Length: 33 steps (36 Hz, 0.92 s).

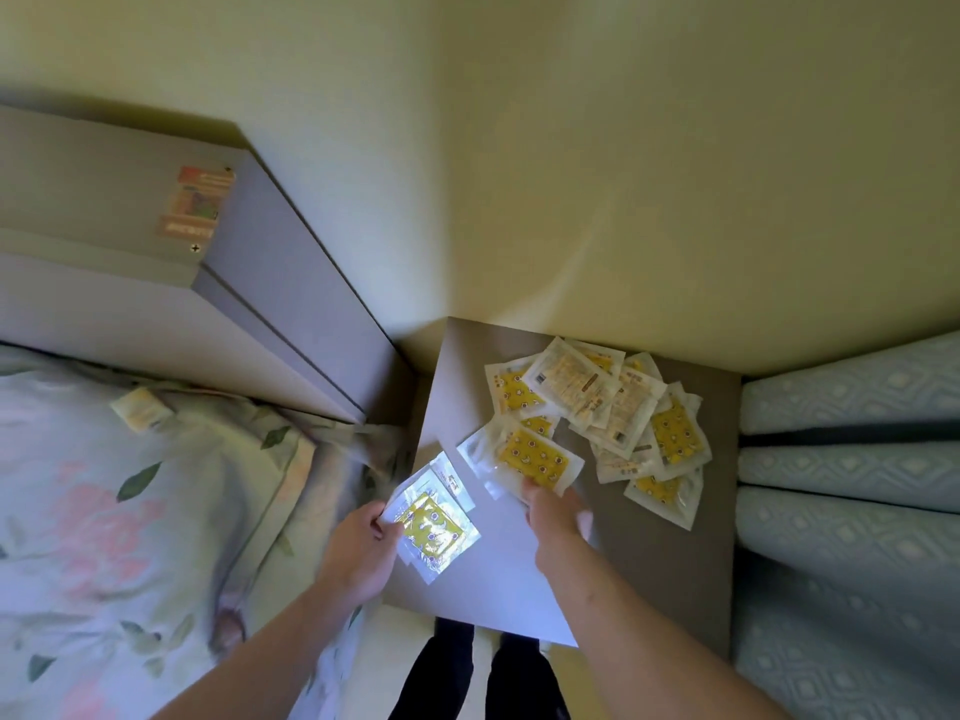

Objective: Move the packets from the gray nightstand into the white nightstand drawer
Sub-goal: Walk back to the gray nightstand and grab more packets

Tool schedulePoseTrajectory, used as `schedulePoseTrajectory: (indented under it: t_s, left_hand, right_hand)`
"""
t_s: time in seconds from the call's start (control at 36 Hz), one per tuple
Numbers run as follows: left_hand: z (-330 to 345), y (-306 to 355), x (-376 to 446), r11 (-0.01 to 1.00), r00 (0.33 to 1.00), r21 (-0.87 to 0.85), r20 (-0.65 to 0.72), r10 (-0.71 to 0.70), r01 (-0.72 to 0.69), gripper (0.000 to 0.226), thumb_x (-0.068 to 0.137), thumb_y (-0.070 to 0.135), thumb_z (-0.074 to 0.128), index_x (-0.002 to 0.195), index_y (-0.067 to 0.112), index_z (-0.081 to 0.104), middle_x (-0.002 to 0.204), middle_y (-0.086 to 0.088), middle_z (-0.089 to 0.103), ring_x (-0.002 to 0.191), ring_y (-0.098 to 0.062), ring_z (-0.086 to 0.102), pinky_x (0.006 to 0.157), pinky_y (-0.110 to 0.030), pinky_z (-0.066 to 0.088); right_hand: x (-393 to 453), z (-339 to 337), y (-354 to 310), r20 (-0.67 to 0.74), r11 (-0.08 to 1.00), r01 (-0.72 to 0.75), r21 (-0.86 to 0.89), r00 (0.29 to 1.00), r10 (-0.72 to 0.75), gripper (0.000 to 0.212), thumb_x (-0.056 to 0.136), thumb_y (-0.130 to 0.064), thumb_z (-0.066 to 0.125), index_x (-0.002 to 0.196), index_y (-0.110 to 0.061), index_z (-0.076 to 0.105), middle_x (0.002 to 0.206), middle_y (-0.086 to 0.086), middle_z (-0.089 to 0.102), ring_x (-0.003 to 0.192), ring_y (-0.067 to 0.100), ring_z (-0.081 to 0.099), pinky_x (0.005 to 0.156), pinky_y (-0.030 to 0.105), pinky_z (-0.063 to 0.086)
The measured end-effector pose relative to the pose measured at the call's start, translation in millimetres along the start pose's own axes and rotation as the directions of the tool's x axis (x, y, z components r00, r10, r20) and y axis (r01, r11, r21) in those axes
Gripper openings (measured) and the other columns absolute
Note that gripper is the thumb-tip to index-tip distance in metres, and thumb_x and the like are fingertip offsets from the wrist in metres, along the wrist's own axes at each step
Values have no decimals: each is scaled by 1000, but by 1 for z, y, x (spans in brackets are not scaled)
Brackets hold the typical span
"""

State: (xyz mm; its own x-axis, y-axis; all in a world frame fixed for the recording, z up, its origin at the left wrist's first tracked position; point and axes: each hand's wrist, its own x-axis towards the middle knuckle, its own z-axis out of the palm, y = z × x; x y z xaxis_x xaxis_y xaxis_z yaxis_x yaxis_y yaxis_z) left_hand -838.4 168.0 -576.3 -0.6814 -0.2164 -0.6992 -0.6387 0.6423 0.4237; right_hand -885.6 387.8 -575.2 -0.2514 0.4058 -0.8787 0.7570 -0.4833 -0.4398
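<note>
On the gray nightstand (649,553), a loose pile of packets (613,407) is seen toward the wall side of the top, many overlapping and lying at mixed angles. A small stack (434,527) is held over the nightstand's bed-side front corner by the left hand (358,548), thumb on top and fingers curled beneath, so the stack is pinched at its near edge. One packet (524,459) at the front of the pile is pinched at its near corner by the right hand (553,511); how fully it is lifted cannot be told.

Risks are judged as follows. The stack is held only at one edge, with glossy wrappers fanned and partly overhanging the nightstand's edge; a slack pinch could let packets slide out to the floor or onto the bed (130,511). The right-hand packet overlaps its neighbours, so a quick pull could drag others off the pile. One stray packet (140,410) is already noted on the bed, left of the nightstand, and could be overlooked. The white nightstand is not identified with certainty; a pale cabinet (260,304) stands left of the gray one, and no open drawer is shown.

Orientation: the right-hand packet's long axis runs diagonally, from the nightstand's bed side toward its front right, yellow face up. The stack's top packet lies likewise on a diagonal, yellow face up.
</note>
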Motion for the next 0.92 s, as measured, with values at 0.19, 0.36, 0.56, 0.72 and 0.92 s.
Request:
schedulePoseTrajectory:
  t_s: [0.19, 0.36, 0.56, 0.72, 0.92]
  left_hand:
    - [-9, -4, -5, 1000, 1000, -14, 5, 18, -18, 15, 93, 18, 60, 79, 16, 61, 73, 0, 67, 69, -17, 61, 59, -28, 43]
    - [-16, -7, -14, 999, 998, -3, -25, 52, -52, 25, 92, 21, 64, 69, 21, 53, 66, 4, 62, 65, -15, 57, 58, -27, 39]
    - [-34, 6, -73, 994, 987, -31, -121, 102, -107, 33, 84, 22, 73, 60, 15, 51, 51, 5, 52, 56, -16, 50, 56, -29, 40]
    - [-47, 18, -136, 985, 978, -39, -125, 165, -171, 27, 83, 26, 69, 61, 26, 54, 51, 11, 53, 50, -7, 45, 54, -24, 41]
    - [-50, 24, -215, 971, 959, -80, -194, 207, -226, 10, 80, 37, 67, 73, 39, 60, 56, 12, 57, 53, -8, 52, 55, -27, 44]
  right_hand:
    - [13, 1, -7, 5, 998, -23, 60, 1000, 23, 10, 95, 2, 60, 104, -1, 60, 95, 19, 64, 81, 30, 62, 82, 41, 57]
    - [-3, -26, -1, -65, 994, -11, -104, 998, 4, 11, 91, -2, 69, 83, -1, 61, 94, 21, 71, 77, 26, 68, 59, 26, 52]
    - [-73, -98, -10, -23, 864, 151, -481, 983, -185, 18, 93, -21, 69, 95, -5, 75, 90, 12, 75, 76, 22, 66, 65, 28, 51]
    - [-138, -151, -32, 100, 716, 323, -618, 936, -336, 8, 90, -19, 67, 91, -14, 74, 87, 8, 75, 85, 29, 70, 74, 34, 52]
    - [-178, -193, -45, 212, 593, 453, -666, 877, -432, 22, 87, -22, 71, 66, -18, 65, 64, 0, 68, 68, 27, 65, 65, 33, 51]
